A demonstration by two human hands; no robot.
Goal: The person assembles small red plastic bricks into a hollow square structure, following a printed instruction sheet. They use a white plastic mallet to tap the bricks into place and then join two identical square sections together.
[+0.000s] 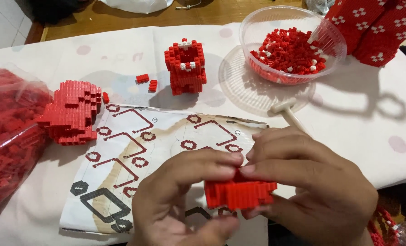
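A pale cloth with faint pink dots covers your tabletop (pixel 358 114), with bare wood showing along the far edge. Both your hands are closed on one small red brick block (pixel 239 193) near the front edge, just above the instruction sheet (pixel 134 150). Your left hand (pixel 185 200) cradles it from below and the side, and your right hand (pixel 303 191) pinches it from above with thumb and fingertips, which looks like a grip for steadying a studded piece while pressing on it. The block is ribbed and layered, made of tiny hard plastic studs.

The sheet lies flat under your hands, printed with red and black outline diagrams, so the drawings stay in sight. A small white hammer-like tool (pixel 287 111) rests just beyond your right hand. Farther back stands a hollow red tower (pixel 186 68) with white bricks at its rim, two loose red pieces (pixel 147 81) beside it. A stepped red chunk (pixel 73 111) sits at the left next to a clear bag of red bricks (pixel 7 136). A clear round plastic bowl (pixel 257 27) holds loose red and white bricks within reach, on its lid. Two tall red columns (pixel 376 27) with white crosses stand at the far right.
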